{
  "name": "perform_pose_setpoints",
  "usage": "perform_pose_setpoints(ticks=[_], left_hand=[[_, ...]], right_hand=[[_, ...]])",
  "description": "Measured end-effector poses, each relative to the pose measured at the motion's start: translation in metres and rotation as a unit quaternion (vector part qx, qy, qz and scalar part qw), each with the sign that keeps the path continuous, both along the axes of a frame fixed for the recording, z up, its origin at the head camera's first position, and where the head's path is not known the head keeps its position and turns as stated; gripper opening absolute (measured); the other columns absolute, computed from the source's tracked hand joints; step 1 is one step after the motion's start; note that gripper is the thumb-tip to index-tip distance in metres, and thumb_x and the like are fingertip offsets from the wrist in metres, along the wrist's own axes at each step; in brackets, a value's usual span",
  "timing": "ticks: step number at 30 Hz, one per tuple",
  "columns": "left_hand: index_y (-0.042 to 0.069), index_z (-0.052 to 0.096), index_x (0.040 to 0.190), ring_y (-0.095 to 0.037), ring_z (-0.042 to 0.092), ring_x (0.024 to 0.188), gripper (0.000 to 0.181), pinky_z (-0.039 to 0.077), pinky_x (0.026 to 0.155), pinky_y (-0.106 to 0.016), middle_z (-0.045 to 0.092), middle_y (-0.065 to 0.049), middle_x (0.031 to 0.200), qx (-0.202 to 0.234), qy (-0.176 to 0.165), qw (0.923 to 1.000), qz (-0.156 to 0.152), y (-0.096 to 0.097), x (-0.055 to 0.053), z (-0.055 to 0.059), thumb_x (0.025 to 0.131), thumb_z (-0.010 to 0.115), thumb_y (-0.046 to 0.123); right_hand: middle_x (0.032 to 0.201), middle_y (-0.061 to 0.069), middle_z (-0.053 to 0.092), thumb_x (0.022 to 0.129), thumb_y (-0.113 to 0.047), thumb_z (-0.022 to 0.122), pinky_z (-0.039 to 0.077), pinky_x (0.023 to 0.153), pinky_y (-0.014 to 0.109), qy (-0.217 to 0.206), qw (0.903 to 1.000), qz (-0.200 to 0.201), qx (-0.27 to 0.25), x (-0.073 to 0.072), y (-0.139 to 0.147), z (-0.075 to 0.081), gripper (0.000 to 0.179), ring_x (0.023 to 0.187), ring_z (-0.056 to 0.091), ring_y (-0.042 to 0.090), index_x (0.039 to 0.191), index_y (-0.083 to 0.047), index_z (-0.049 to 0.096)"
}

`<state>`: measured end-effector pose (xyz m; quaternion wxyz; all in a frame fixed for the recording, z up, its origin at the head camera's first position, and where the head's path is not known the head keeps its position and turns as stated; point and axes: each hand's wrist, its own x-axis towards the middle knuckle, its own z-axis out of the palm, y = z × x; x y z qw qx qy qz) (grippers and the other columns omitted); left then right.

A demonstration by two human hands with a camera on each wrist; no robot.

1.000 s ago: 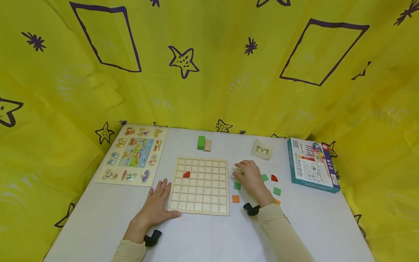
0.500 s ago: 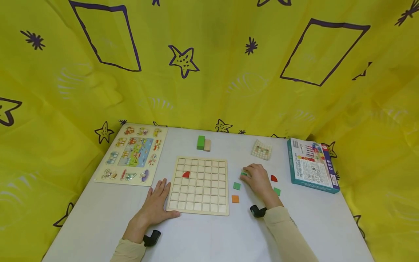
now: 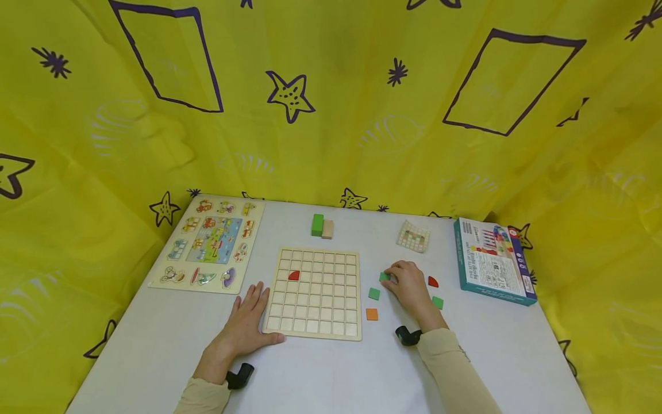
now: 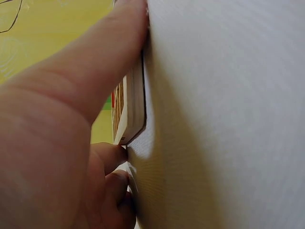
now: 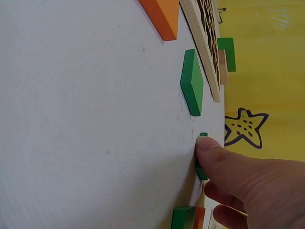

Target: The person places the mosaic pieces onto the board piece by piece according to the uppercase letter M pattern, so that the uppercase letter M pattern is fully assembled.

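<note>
Slippage may drop the green tile (image 3: 384, 276), beside the right edge of the grid board (image 3: 314, 300), should the right hand (image 3: 410, 287) loosen its pinch; the left hand (image 3: 249, 321) lies spread at the board's near-left corner.

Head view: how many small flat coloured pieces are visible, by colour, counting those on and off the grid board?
Green pieces: 3
Red pieces: 2
Orange piece: 1
Total visible: 6 (the right hand may hide others)
</note>
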<state>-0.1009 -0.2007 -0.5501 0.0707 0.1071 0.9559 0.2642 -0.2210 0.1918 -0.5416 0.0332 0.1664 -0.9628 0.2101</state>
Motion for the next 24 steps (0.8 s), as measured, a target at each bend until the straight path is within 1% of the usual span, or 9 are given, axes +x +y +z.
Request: perform_pose_setpoints(ticks=[5, 10, 18, 24], left_hand=[[-0.007, 0.025, 0.151, -0.04, 0.005, 0.145, 0.116, 0.003, 0.112, -0.06, 0.011, -0.022, 0.159, -0.001, -0.003, 1.0, -0.001, 0.0, 0.0, 0.0, 0.071, 0.078, 0.059], [-0.007, 0.026, 0.15, -0.04, 0.006, 0.145, 0.116, 0.003, 0.112, -0.061, 0.011, -0.023, 0.159, -0.001, -0.001, 1.0, -0.002, 0.0, 0.0, 0.0, 0.071, 0.078, 0.06], [-0.007, 0.025, 0.151, -0.04, 0.006, 0.145, 0.117, 0.003, 0.112, -0.061, 0.011, -0.023, 0.159, 0.004, 0.002, 1.0, -0.003, -0.001, 0.0, -0.001, 0.071, 0.078, 0.06], [-0.007, 0.025, 0.151, -0.04, 0.006, 0.145, 0.116, 0.003, 0.112, -0.061, 0.011, -0.023, 0.159, 0.004, 0.003, 1.0, -0.003, 0.0, 0.0, -0.001, 0.071, 0.078, 0.06]], right_hand=[[0.104, 0.01, 0.063, 0.084, -0.019, 0.079, 0.043, 0.091, 0.05, 0.006, 1.0, -0.001, 0.007, 0.0, -0.001, -0.001, 0.024, 0.103, 0.054, 0.032, 0.1, -0.002, 0.074], [0.103, 0.01, 0.064, 0.083, -0.018, 0.079, 0.043, 0.091, 0.051, 0.013, 0.9999, -0.003, 0.002, 0.0, -0.002, 0.0, 0.023, 0.103, 0.055, 0.033, 0.1, -0.003, 0.073], [0.105, 0.01, 0.067, 0.086, -0.018, 0.077, 0.039, 0.095, 0.051, 0.009, 0.9999, -0.007, -0.012, -0.002, -0.006, -0.001, 0.027, 0.106, 0.054, 0.032, 0.107, -0.002, 0.071], [0.106, 0.01, 0.068, 0.087, -0.018, 0.076, 0.039, 0.096, 0.051, 0.015, 0.9996, -0.001, -0.022, -0.002, -0.012, 0.003, 0.027, 0.107, 0.054, 0.032, 0.109, -0.002, 0.071]])
